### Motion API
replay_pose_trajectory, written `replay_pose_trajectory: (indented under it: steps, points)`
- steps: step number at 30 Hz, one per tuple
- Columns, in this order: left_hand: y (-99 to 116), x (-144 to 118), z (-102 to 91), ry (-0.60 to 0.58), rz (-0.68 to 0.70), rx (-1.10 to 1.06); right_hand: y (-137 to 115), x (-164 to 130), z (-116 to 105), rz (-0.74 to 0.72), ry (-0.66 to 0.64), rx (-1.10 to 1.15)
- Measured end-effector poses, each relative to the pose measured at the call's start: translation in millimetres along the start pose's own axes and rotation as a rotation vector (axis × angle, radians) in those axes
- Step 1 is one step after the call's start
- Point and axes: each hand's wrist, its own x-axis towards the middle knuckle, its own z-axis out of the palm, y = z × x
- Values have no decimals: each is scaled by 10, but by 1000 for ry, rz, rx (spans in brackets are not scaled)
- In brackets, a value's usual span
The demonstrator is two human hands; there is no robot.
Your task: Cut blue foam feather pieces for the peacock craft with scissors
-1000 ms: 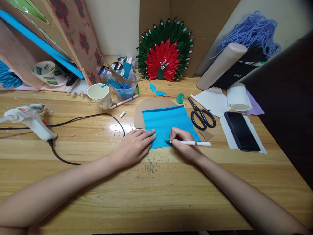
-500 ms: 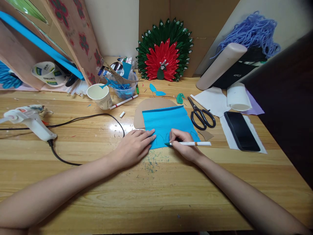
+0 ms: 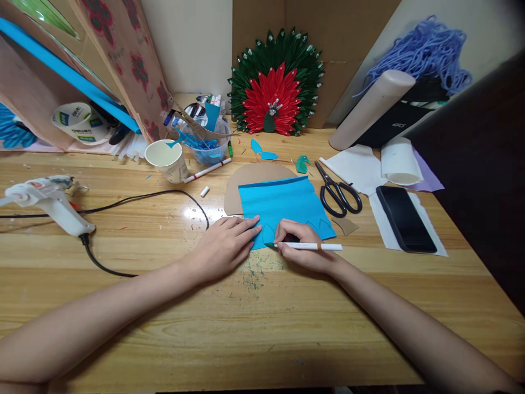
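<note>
Shifted leftward, right hand (image 3: pixel 301 246) gripping white marker (image 3: pixel 305 246) at creased blue paper's (image 3: pixel 283 205) pencilled near edge.

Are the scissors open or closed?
Closed, nearly. The scissors lie flat on the table, blades together in one thin line, handles side by side.
</note>
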Motion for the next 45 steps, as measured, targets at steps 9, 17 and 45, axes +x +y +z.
replay_pose_trajectory:
  steps: [9, 17, 45]
  points:
    - [-4, -4, -4, -15, -7, 5, 22, -3, -24, 7, 20, 67]
    - [2, 2, -5, -1, -3, -4, 54, -14, -20, 5, 37, 96]
    - [-28, -13, 19, 5, -36, -37, 213, 53, -125, -148, 909, 372]
